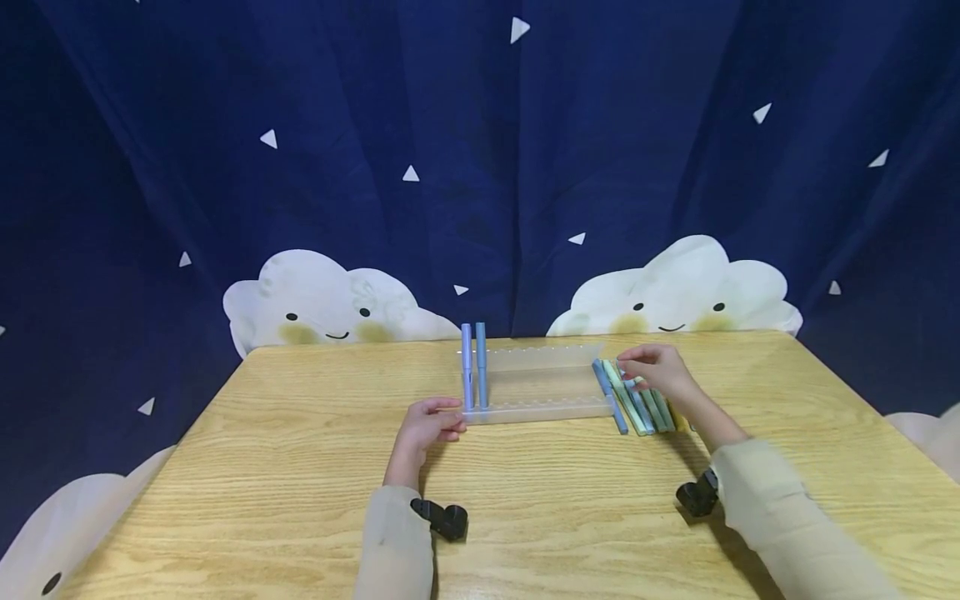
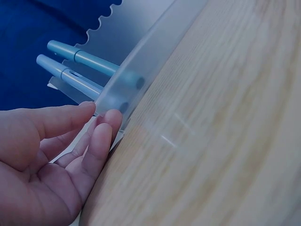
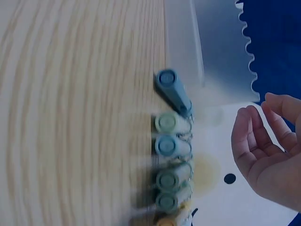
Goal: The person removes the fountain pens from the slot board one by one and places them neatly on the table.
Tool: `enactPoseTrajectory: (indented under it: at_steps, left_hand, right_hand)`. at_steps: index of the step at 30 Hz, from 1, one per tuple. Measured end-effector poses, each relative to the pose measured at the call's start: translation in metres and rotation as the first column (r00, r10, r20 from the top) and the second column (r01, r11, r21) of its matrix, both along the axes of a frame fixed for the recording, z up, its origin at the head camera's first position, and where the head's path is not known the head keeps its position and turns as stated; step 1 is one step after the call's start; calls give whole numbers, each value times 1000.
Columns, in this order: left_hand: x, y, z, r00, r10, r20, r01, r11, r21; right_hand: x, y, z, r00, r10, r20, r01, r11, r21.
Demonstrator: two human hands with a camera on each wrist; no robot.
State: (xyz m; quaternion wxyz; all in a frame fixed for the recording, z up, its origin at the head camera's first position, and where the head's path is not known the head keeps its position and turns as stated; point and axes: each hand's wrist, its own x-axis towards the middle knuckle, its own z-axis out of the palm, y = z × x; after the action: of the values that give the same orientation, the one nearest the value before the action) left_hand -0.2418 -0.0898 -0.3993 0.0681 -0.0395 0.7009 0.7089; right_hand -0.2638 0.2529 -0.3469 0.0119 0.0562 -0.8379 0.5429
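A translucent plastic pen stand (image 1: 540,411) with scalloped edges lies on the table. In its left end stand a lavender-blue pen (image 1: 467,367) and a blue pen (image 1: 482,367), side by side. My left hand (image 1: 427,423) pinches the stand's near left corner between thumb and fingers, seen close up in the left wrist view. Right of the stand lies a row of capped pens in blue, green and yellow, among them a dark blue pen (image 3: 173,92) and a pale green pen (image 3: 169,123). Over this row hovers my right hand (image 1: 660,371), its bent fingers apart and holding nothing.
The wooden table (image 1: 300,467) reaches back to a dark blue curtain (image 1: 465,150) printed with clouds and white triangles. A small black camera (image 1: 442,518) is strapped at the left wrist, another black camera (image 1: 699,493) at the right.
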Motion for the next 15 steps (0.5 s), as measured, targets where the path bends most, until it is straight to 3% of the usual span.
enactPoseTrajectory:
  at_steps: [15]
  left_hand:
    - [-1,0,0,1000,3,23,-2,1000,-11]
  right_hand:
    - [-1,-33,-7,999,50,20,-48,992,-117]
